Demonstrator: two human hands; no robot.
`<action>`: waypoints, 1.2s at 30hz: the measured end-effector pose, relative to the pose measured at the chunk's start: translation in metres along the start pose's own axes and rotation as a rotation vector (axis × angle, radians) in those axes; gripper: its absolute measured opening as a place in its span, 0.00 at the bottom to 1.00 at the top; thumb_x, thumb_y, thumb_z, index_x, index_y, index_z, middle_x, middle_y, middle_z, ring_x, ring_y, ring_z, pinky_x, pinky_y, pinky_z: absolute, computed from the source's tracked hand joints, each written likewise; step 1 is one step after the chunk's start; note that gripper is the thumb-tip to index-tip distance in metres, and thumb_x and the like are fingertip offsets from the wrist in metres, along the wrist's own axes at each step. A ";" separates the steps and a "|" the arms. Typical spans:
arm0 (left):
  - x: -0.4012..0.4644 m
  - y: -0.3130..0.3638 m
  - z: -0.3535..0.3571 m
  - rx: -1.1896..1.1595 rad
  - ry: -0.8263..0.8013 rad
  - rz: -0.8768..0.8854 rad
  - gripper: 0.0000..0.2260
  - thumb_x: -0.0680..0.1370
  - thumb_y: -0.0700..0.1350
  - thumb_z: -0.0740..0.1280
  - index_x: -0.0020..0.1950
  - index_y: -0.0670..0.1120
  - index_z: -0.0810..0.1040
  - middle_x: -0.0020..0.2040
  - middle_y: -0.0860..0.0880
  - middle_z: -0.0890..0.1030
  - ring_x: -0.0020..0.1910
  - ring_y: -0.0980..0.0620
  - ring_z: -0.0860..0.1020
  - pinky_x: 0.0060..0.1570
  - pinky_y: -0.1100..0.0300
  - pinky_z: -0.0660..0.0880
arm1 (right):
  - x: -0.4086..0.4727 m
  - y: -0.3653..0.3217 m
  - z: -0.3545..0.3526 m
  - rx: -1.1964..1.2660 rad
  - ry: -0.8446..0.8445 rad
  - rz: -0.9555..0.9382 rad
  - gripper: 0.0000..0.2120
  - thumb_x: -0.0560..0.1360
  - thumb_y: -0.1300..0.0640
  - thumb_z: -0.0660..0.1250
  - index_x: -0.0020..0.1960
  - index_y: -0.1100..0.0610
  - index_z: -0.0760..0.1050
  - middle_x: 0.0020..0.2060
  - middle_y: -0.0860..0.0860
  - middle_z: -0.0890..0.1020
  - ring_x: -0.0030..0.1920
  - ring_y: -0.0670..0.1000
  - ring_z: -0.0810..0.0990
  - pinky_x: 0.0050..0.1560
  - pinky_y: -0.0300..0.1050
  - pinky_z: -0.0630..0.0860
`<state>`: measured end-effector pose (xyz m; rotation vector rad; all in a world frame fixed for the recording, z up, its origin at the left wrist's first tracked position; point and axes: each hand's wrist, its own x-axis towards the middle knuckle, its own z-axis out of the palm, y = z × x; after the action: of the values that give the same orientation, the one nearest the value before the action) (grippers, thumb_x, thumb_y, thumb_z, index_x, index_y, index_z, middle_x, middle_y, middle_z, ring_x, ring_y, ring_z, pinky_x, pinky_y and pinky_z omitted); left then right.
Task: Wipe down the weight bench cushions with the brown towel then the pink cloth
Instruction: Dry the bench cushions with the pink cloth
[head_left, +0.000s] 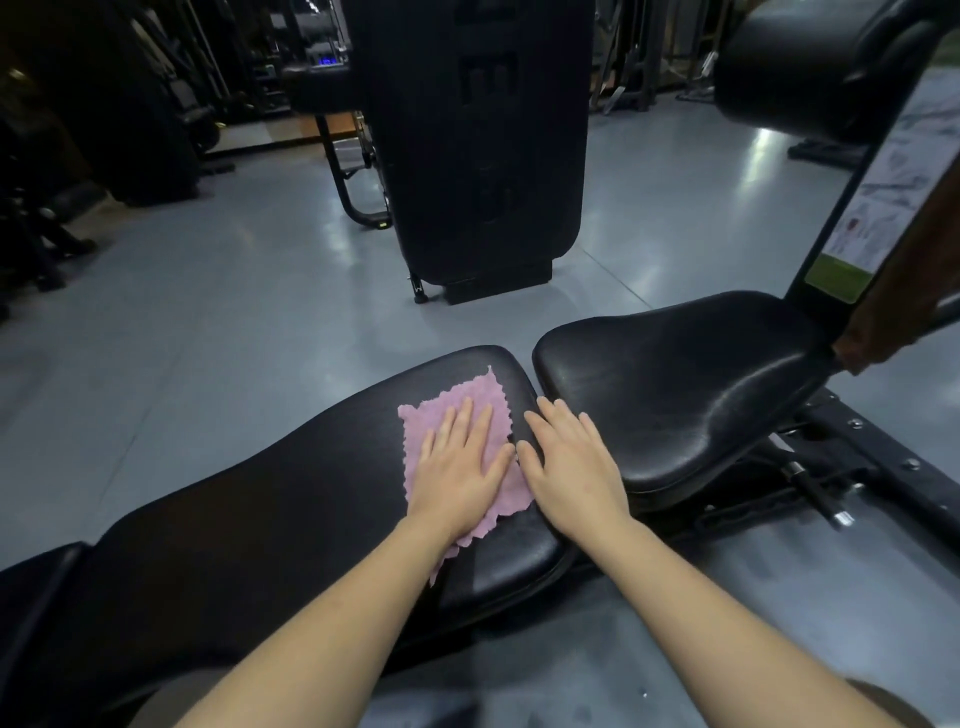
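A tall black machine (478, 145) looms at twelve o'clock on the glossy grey floor (208, 291), and the brown towel (904, 280) drapes over the frame at three o'clock. Dead centre, the left hand (457, 467) presses flat, fingers spread, on the fuzzy, zigzag-edged pink cloth (457, 415) lying on the long black cushion (260, 519). Just beside it, the right hand (571, 462) rests flat on that smooth vinyl near the rounded seat cushion (685, 384), fingers straight and slightly apart.

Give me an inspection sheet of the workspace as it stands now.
Surface: long black bench cushion, seat cushion to its right across a gap.
Job's things: pink cloth spread flat on the long cushion's right end; brown towel hangs at right edge.
Clutter: nothing seen.
Grippers: left hand presses flat on the cloth; right hand flat on the cushion edge beside it.
Cables: nothing seen.
Surroundings: grey floor, dark machine ahead.
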<state>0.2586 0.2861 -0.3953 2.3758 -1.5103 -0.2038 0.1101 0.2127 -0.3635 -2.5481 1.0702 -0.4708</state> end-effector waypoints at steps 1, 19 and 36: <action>-0.008 -0.001 0.001 -0.004 -0.002 0.001 0.34 0.79 0.68 0.40 0.83 0.56 0.44 0.82 0.56 0.40 0.80 0.57 0.38 0.79 0.52 0.39 | -0.001 -0.003 0.003 0.043 0.004 0.011 0.25 0.85 0.46 0.51 0.79 0.53 0.62 0.81 0.49 0.58 0.81 0.46 0.49 0.80 0.45 0.41; -0.066 -0.003 0.007 -0.019 0.010 -0.031 0.36 0.76 0.70 0.37 0.82 0.58 0.39 0.81 0.58 0.35 0.79 0.58 0.32 0.79 0.51 0.39 | 0.008 -0.009 0.018 0.120 0.021 0.027 0.21 0.85 0.57 0.54 0.77 0.57 0.67 0.80 0.49 0.61 0.80 0.47 0.54 0.76 0.39 0.51; 0.044 -0.030 -0.002 -0.020 0.022 -0.029 0.30 0.82 0.67 0.45 0.83 0.59 0.46 0.83 0.55 0.43 0.81 0.56 0.40 0.80 0.49 0.42 | 0.018 -0.012 0.022 -0.122 -0.034 -0.052 0.28 0.83 0.40 0.52 0.80 0.50 0.62 0.81 0.51 0.56 0.81 0.51 0.49 0.79 0.46 0.50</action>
<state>0.3043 0.2587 -0.4014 2.3771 -1.4583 -0.1977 0.1384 0.2115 -0.3747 -2.6860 1.0536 -0.3846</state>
